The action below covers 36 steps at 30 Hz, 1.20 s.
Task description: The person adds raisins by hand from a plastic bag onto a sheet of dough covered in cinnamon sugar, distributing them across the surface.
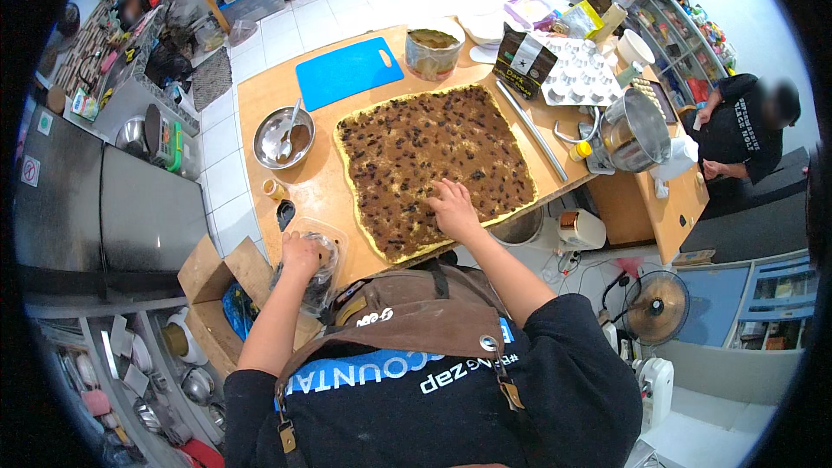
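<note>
A rectangular sheet of yellow dough [394, 199] lies flat on the wooden table, coated with brown filling and dotted with dark raisin-like bits. My right hand [454, 210] rests low over its near part, fingers stretched out and somewhat apart. At the table's near left edge, my left hand [300, 255] reaches over a clear plastic container [334, 247] with a few dark bits in it. The left fingertips are bent down and too small to make out. Beyond that hand stand a small yellow-capped jar [275, 190] and a metal bowl [285, 138] holding a spoon and brown powder.
A blue cutting board [350, 74] and a round tub [433, 50] are at the table's far side. To the right are a steel rolling rod [532, 132], a dark pouch [524, 64], a white egg tray [582, 72] and a mixing bowl [637, 132]. A co-worker [747, 126] sits far right.
</note>
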Tool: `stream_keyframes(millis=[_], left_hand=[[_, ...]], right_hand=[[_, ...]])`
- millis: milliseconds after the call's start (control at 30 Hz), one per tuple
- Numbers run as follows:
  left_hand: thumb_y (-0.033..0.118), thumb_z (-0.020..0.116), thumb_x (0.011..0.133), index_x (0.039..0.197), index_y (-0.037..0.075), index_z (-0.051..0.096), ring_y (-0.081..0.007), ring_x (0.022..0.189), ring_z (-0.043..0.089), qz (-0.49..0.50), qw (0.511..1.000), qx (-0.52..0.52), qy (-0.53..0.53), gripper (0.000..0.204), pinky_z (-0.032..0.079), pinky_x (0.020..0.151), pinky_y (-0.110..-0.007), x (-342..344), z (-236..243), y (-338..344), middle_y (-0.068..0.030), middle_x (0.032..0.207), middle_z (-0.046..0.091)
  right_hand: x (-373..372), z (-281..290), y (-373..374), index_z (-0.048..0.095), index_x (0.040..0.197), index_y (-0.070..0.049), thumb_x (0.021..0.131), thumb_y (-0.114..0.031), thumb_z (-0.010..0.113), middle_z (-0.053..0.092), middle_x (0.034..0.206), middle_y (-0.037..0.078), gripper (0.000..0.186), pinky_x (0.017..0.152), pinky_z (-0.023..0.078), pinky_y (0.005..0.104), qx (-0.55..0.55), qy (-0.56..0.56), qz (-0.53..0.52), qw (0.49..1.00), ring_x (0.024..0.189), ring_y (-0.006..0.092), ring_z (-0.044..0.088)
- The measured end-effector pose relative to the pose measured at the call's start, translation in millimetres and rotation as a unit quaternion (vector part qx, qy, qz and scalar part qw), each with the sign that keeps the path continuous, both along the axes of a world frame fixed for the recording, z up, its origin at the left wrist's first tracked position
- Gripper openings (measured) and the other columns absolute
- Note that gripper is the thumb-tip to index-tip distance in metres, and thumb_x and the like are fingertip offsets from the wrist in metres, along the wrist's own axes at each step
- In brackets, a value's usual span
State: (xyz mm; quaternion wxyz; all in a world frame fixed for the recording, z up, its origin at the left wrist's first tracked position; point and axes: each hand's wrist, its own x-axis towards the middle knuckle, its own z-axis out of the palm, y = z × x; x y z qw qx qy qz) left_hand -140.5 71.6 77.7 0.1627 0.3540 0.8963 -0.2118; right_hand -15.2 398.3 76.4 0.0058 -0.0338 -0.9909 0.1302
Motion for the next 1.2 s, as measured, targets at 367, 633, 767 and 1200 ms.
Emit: stream_keyframes(millis=[367, 633, 767, 1200], left_hand=[[0.029, 0.062, 0.069, 0.077, 0.016, 0.067, -0.0187, 0.084, 0.058, -0.003, 0.998, 0.065, 0.000, 0.016, 0.035, 0.077, -0.038, -1.2, -13.0, -5.5, -0.0032, 0.078, 0.065], [0.024, 0.062, 0.069, 0.080, 0.010, 0.063, -0.0246, 0.086, 0.059, 0.016, 0.978, 0.204, -0.053, 0.017, 0.039, 0.076, -0.040, 0.0, -28.1, -13.8, -0.0066, 0.082, 0.063], [0.024, 0.062, 0.071, 0.080, 0.008, 0.063, -0.0268, 0.083, 0.059, 0.007, 0.971, 0.234, -0.046, 0.018, 0.041, 0.079, -0.039, 0.5, -30.8, -18.8, -0.0113, 0.088, 0.060], [0.014, 0.063, 0.074, 0.083, 0.007, 0.065, -0.0250, 0.081, 0.059, 0.060, 0.780, 0.605, -0.145, 0.012, 0.045, 0.076, -0.036, 25.3, 75.6, 66.0, -0.0078, 0.084, 0.061]], right_hand=[[-16.5, -5.8, -3.8, 0.053, 0.119, -0.014, 0.084, -0.009, 0.045, 0.032, 0.137, 0.012, 0.037, 0.106, 0.017, 0.0484, 0.031, 0.020, -0.087, 0.996, 0.129, 0.0310, 0.026], [-30.1, -14.0, -16.2, 0.055, 0.117, -0.017, 0.084, -0.015, 0.049, 0.038, 0.133, 0.012, 0.034, 0.104, 0.018, 0.0477, -0.014, 0.047, -0.058, 0.997, 0.127, 0.0310, 0.028], [-48.4, -14.6, -29.0, 0.056, 0.117, -0.019, 0.084, -0.014, 0.049, 0.038, 0.133, 0.011, 0.033, 0.104, 0.019, 0.0485, -0.013, -0.020, -0.020, 1.000, 0.128, 0.0304, 0.027], [-54.7, 24.6, -98.2, 0.054, 0.107, -0.002, 0.094, -0.027, 0.041, 0.060, 0.095, 0.009, 0.031, 0.080, 0.049, 0.0334, -0.885, -0.175, -0.141, 0.407, 0.087, 0.0179, 0.058]])
